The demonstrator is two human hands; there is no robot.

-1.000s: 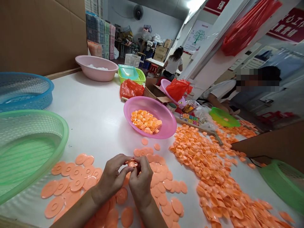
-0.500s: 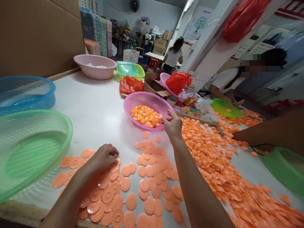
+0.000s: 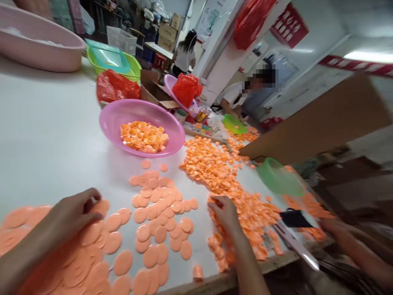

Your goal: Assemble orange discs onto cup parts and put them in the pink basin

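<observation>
My left hand point(image 3: 75, 211) rests over the flat orange discs point(image 3: 123, 262), its thumb and fingers bent but apart, nothing plainly gripped. At the near left edge of a heap of small orange cup-shaped pieces point(image 3: 211, 164), my right hand point(image 3: 226, 213) reaches down, thumb and forefinger a little apart. Whether its fingertips touch a piece is hard to make out. Between my hands lie more discs in loose overlapping rows. Beyond them stands a pink basin point(image 3: 110, 137) holding a pile of orange cup pieces point(image 3: 144, 135). One cup piece point(image 3: 198, 272) sits alone near the front edge.
A pale pink basin point(image 3: 61, 57), a lime basket point(image 3: 135, 71) and a red plastic bag point(image 3: 116, 87) stand farther back. To the right are a green basin point(image 3: 279, 178), a cardboard sheet point(image 3: 319, 119) and a dark-handled tool. Another person's arm point(image 3: 359, 250) shows at right; two people sit beyond.
The view has turned right. My right hand has left the pink basin and come back to the heap of cup pieces. My left hand stays over the discs, its thumb now in sight.
</observation>
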